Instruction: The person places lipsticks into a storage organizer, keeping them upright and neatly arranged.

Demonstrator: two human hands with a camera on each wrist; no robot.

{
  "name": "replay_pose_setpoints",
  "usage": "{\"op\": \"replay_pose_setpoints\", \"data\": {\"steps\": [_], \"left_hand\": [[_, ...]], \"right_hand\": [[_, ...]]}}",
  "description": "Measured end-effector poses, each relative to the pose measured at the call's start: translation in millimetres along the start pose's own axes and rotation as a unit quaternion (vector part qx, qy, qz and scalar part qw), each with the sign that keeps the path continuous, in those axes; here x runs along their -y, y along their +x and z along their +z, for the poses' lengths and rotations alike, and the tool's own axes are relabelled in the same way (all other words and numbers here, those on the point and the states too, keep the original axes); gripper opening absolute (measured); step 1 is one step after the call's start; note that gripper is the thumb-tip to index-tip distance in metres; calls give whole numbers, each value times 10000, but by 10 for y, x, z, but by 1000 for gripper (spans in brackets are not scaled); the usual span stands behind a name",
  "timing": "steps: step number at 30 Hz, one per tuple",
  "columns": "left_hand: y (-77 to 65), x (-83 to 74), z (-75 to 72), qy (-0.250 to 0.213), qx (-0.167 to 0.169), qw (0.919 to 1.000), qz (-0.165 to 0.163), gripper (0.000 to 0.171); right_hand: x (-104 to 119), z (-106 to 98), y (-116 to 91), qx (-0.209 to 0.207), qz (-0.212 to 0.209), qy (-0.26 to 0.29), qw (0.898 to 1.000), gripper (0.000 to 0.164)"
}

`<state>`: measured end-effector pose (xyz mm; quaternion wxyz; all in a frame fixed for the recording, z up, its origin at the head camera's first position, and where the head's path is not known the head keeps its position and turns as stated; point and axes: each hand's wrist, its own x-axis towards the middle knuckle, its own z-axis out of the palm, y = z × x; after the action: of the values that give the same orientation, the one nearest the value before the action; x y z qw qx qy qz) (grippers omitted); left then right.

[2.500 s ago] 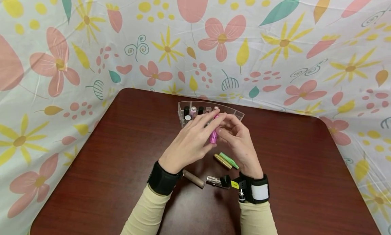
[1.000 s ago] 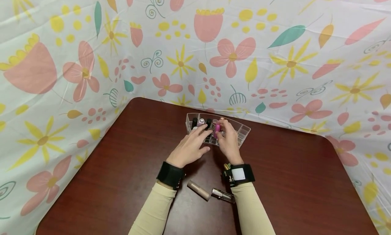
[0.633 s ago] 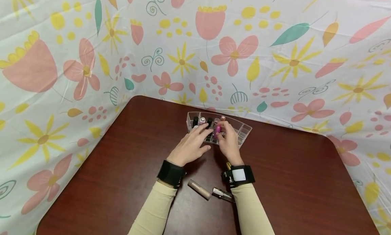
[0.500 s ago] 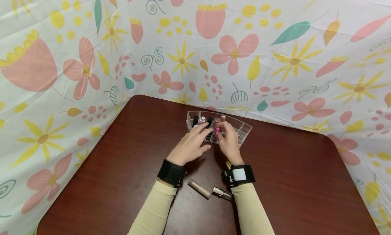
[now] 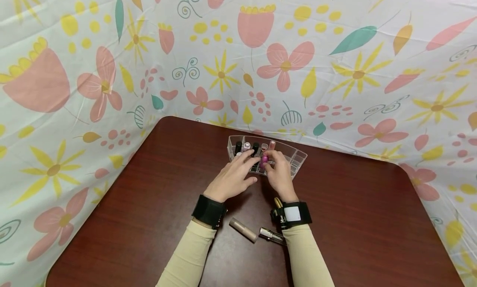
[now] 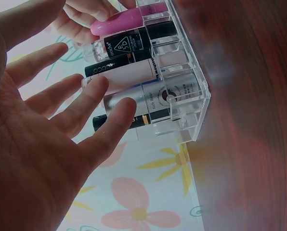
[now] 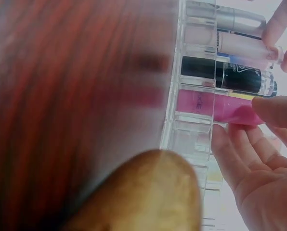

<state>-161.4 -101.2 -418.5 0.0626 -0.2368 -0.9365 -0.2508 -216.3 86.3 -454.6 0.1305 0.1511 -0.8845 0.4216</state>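
My right hand (image 5: 279, 175) pinches a glossy pink lipstick tube (image 5: 265, 159) between thumb and fingers. In the right wrist view the lower end of the pink tube (image 7: 199, 102) stands inside a front slot of the clear acrylic organizer (image 7: 189, 137). My left hand (image 5: 232, 177) has its fingers spread, with fingertips right at the tops of other tubes on the organizer's left side. These include a black tube (image 6: 126, 44), a pale pink one (image 6: 129, 76) and a silver one (image 6: 155, 94), all upright in slots. Its right-hand compartments (image 5: 297, 159) hold nothing.
On the brown table (image 5: 149, 220) nearer the body lie a beige tube (image 5: 243, 230) and a silver-and-black lipstick (image 5: 272, 236), partly under the right sleeve. A gold tube (image 5: 278, 202) peeks out beside the right wrist. Behind the table hangs a floral cloth (image 5: 223, 42).
Both hands were around the pink tube in front of the organizer; the left has let go and spread its fingers. The right carried the tube into a slot, where it has sunk slightly lower.
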Motion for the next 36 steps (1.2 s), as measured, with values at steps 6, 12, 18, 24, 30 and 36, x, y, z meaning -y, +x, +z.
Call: {"op": "replay_pose_setpoints", "data": {"steps": [6, 12, 18, 24, 30, 36], "left_hand": [[-8, -12, -22, -98, 54, 9999, -39, 58], [-14, -14, -24, -107, 61, 9999, -87, 58], [-20, -24, -37, -87, 45, 9999, -40, 58], [-16, -31, -62, 14, -51, 10000, -13, 58], [-19, -31, -46, -27, -27, 10000, -14, 59], [-5, -31, -27, -30, -108, 9999, 51, 59]], "right_hand": [[39, -35, -20, 179, 81, 64, 9998, 31], [87, -84, -52, 476, 116, 240, 9985, 40], [117, -153, -88, 714, 173, 229, 9970, 43], [134, -218, -121, 839, 71, 249, 9961, 43], [105, -255, -152, 944, 237, 260, 9949, 43], [74, -270, -162, 982, 237, 311, 9944, 45]]}}
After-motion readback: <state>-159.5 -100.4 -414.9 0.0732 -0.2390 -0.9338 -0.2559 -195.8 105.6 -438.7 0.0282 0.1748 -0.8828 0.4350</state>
